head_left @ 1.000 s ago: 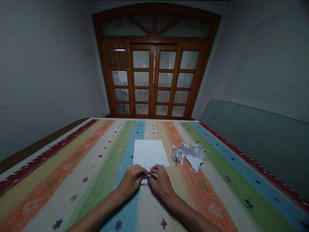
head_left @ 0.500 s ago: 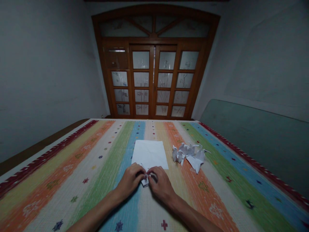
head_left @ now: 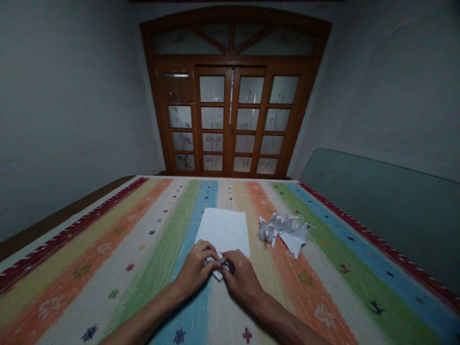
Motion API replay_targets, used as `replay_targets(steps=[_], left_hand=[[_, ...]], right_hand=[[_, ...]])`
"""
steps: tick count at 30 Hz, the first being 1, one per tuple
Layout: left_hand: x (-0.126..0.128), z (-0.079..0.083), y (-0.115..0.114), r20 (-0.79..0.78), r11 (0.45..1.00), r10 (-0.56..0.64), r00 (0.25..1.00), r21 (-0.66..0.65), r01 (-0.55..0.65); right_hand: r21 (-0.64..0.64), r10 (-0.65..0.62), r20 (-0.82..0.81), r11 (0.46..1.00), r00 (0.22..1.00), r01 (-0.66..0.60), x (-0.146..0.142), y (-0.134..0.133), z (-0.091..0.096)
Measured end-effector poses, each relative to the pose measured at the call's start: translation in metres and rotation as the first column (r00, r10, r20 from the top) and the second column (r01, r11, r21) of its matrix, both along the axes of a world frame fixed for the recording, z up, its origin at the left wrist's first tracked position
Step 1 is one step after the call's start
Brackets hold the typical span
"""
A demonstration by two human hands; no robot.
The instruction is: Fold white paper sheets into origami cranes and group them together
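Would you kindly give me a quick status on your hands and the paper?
Left hand, right hand pinching folded paper at near edge of white sheet. Paper shapes to the right, apart from hands.

Woven cloth (head_left: pixel 154 230): long stripes of cream, olive-yellow, orange, green and blue, dotted with small stars and crosses in navy and red. Dark red zigzag border (head_left: pixel 72 225) along both edges. Sheet of paper (head_left: pixel 223 227), small folded paper (head_left: pixel 217 274), crumpled paper pieces (head_left: pixel 283 235): all white. Door frame (head_left: pixel 230 62): reddish-brown wood. Frosted panes (head_left: pixel 212 88): faint plant pattern, probably grey in this dim light.
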State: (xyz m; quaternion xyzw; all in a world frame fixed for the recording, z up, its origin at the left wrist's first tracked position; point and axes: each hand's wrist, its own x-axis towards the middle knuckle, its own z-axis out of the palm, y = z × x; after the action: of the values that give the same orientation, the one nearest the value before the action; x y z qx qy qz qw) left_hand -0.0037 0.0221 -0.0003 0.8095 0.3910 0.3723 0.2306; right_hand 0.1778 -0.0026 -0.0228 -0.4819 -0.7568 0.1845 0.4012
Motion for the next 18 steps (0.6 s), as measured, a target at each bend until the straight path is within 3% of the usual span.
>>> replay_targets(steps=[12,18], left_hand=[[-0.001,0.004,0.001,0.152,0.978,-0.078,0.985,-0.178,0.105],[-0.009,0.013,-0.002,0.038,0.973,-0.150,0.988,-0.173,0.155]], right_hand=[[0.012,0.004,0.031,1.000,1.000,-0.004,0.000,-0.002,-0.005],[-0.022,0.081,0.011,0.997,0.997,-0.080,0.002,0.001,-0.005]])
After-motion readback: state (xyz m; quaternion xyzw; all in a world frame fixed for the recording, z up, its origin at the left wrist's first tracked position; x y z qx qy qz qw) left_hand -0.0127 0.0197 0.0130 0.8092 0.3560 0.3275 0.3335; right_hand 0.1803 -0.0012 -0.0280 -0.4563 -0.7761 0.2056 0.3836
